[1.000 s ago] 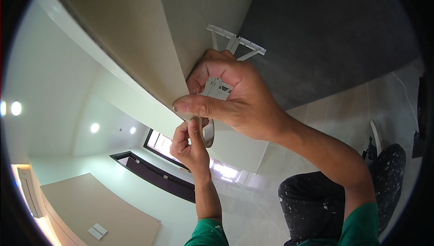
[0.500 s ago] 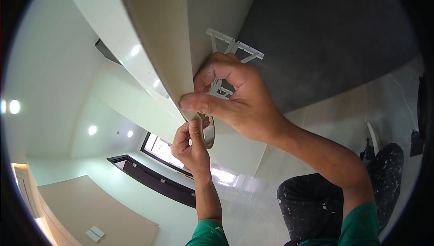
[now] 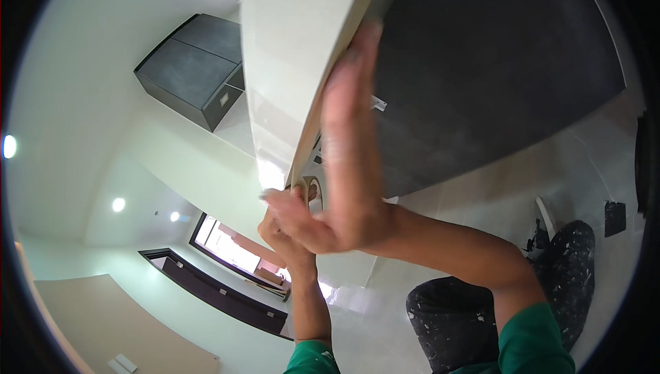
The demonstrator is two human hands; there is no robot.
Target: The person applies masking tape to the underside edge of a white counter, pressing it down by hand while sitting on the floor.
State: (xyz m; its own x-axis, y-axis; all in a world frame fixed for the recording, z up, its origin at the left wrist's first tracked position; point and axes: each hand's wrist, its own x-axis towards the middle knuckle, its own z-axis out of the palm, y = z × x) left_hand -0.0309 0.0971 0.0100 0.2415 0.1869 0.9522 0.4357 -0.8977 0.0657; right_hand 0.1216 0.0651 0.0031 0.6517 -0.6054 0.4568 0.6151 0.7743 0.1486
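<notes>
A glossy white countertop [image 3: 292,37] runs from the upper edge toward me, with a tan strip of tape [image 3: 306,141] along its narrow edge. My right hand [image 3: 350,168] lies along this edge, fingers stretched out and pressed to it, thumb spread to the left; it is somewhat blurred. At the near end of the edge, my left hand [image 3: 289,243] holds a roll of tape [image 3: 316,199], thumb up beside it. My right thumb and palm cover part of the left hand and roll.
Right of the edge is a dark grey panel [image 3: 495,78] with a white metal bracket [image 3: 379,103] beside it. A grey box-shaped fixture [image 3: 196,64] shows at upper left. Below are a pale tiled floor [image 3: 447,226] and my paint-spotted dark trousers [image 3: 454,322].
My right hand has gone from a thumb-and-finger pinch on the edge to stretched fingers reaching farther up along it. The view has shifted, showing more countertop. My left hand still holds the roll.
</notes>
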